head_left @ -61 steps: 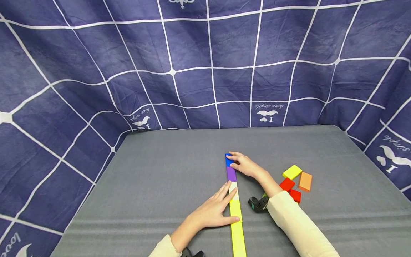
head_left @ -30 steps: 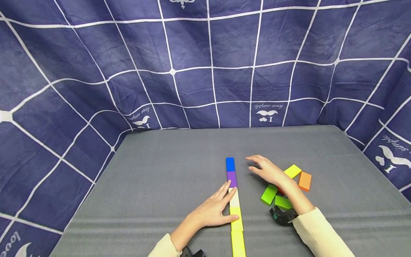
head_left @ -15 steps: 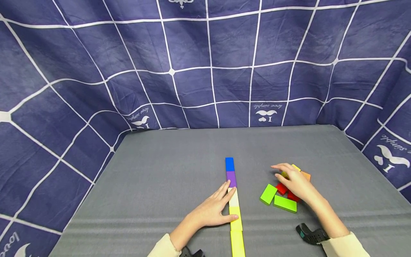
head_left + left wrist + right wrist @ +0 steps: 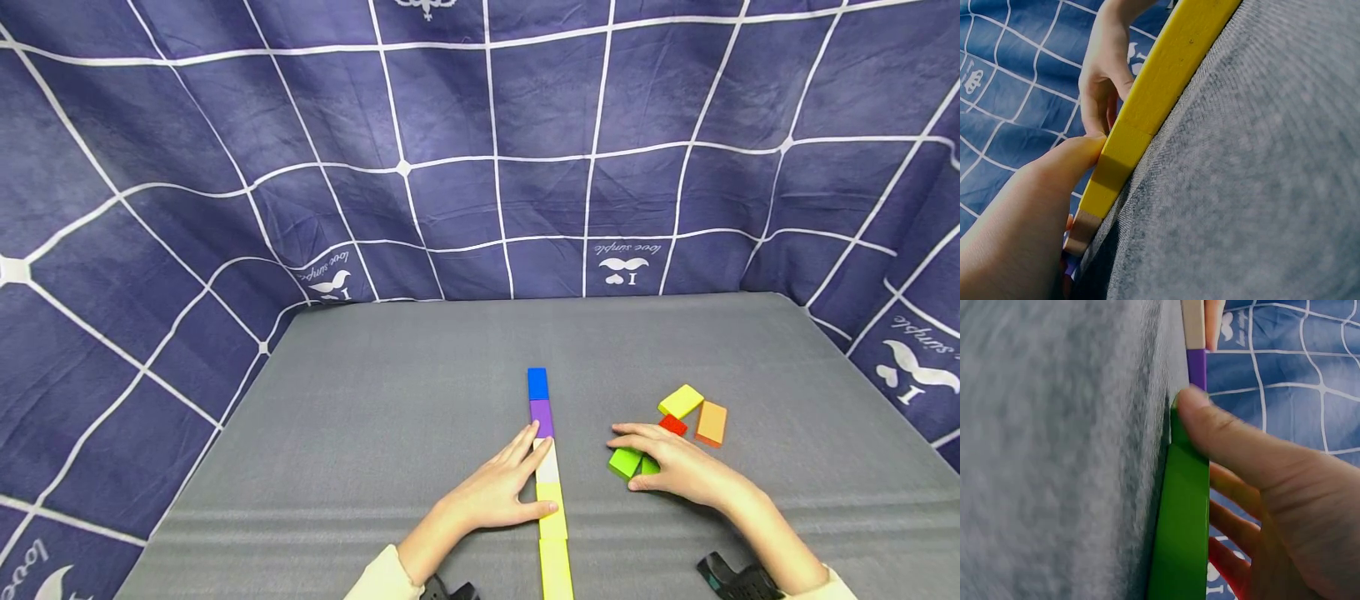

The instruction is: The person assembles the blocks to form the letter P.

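My left hand [image 4: 495,487] lies along a straight row of blocks, fingertips by the purple block [image 4: 542,421] and white block [image 4: 546,467], thumb on a yellow block [image 4: 552,522]. A blue block [image 4: 537,384] caps the far end of this row. To the right, my right hand [image 4: 678,462] reaches over two green blocks, its fingers and thumb spread about the left green block [image 4: 624,463]. In the right wrist view, the thumb [image 4: 1200,415] overlaps the end of a green block [image 4: 1185,519]. Part of the other green block [image 4: 650,467] is hidden under the hand.
Beyond the right hand lie a red block [image 4: 672,424], a yellow block [image 4: 681,402] and an orange block [image 4: 712,423]. The grey table covering [image 4: 405,400] has low folds near me. A blue checked cloth [image 4: 450,208] hangs at the back and sides.
The right hand has left the blue block at the row's far end, swung right over the loose blocks, then come nearer over the green ones. The left hand stays on the row.
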`<state>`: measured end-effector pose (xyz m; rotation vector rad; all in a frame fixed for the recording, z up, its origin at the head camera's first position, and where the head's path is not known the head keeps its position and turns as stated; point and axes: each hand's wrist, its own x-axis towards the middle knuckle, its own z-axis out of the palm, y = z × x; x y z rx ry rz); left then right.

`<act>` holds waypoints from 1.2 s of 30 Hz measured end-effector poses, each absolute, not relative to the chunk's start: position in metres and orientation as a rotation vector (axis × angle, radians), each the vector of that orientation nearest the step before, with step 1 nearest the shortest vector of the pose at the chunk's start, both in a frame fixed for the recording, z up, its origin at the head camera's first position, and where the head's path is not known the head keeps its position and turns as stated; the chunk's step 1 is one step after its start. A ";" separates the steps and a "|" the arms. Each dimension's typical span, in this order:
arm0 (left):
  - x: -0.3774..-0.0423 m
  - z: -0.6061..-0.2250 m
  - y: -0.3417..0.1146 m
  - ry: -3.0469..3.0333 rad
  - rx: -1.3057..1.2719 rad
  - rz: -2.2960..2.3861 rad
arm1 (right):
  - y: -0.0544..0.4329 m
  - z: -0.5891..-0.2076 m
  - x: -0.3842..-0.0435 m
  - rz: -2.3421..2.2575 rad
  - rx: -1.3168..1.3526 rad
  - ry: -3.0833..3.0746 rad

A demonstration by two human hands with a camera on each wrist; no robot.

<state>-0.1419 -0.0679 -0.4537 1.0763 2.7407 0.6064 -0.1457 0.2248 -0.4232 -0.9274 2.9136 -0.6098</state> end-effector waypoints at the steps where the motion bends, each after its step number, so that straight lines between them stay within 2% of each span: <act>1: -0.142 -0.454 -0.068 2.739 1.077 0.605 | 0.224 -0.424 -0.145 -0.591 -0.914 2.912; 12: -0.143 -0.454 -0.067 2.737 1.078 0.613 | 0.212 -0.430 -0.152 -0.549 -0.944 3.133; 19: -0.143 -0.454 -0.068 2.745 1.081 0.598 | 0.199 -0.426 -0.159 -0.558 -0.787 3.176; 32: -0.144 -0.454 -0.068 2.750 1.091 0.588 | 0.169 -0.421 -0.212 -0.614 -0.530 3.167; 36: -0.143 -0.454 -0.068 2.748 1.095 0.594 | 0.164 -0.426 -0.225 -0.711 -0.528 3.162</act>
